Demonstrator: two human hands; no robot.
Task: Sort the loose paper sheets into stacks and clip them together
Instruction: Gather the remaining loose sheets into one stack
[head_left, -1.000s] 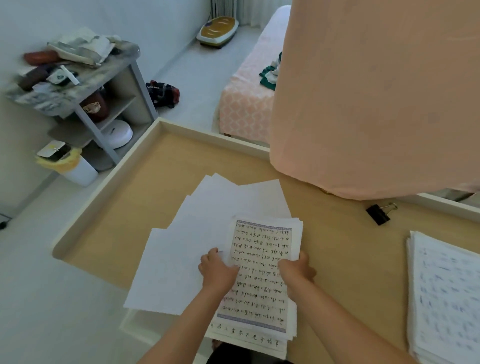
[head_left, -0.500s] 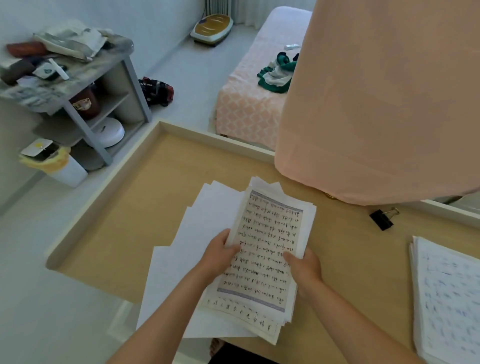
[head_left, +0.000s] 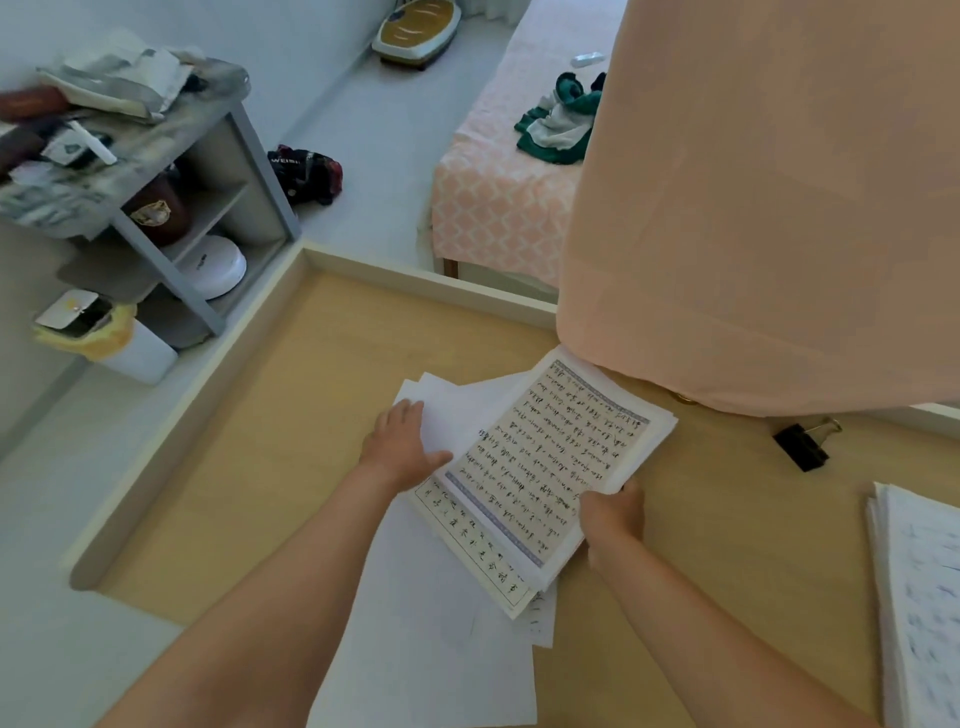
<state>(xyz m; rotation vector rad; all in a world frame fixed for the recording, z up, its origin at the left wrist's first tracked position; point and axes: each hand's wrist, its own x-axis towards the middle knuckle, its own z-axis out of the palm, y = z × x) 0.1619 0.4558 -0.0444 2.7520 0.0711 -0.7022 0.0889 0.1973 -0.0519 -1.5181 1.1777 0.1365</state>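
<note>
Gathering: the right hand (head_left: 613, 517) pinches the written stack (head_left: 545, 457); the left hand (head_left: 402, 447), fingers straight, presses the blank sheets (head_left: 441, 649). Next likely squaring, then the binder clip (head_left: 800, 444) beyond the right fingers.

The left hand (head_left: 402, 447) and right hand (head_left: 613, 519) are seen bare; the left forearm (head_left: 291, 587) and right forearm (head_left: 701, 623) are likewise uncovered.

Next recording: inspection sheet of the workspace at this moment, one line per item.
Surface: wooden table, raised pale rim.
Job's things: written stack overlapping fanned blank sheets; second stack at right edge; binder clip lying loose.
Clutter: peach cloth hanging over the far side.
Hands: left hand rests on blank sheets; right hand grips written stack.
Cables: nothing seen.
Surroundings: shelf unit, bin, bed.
</note>
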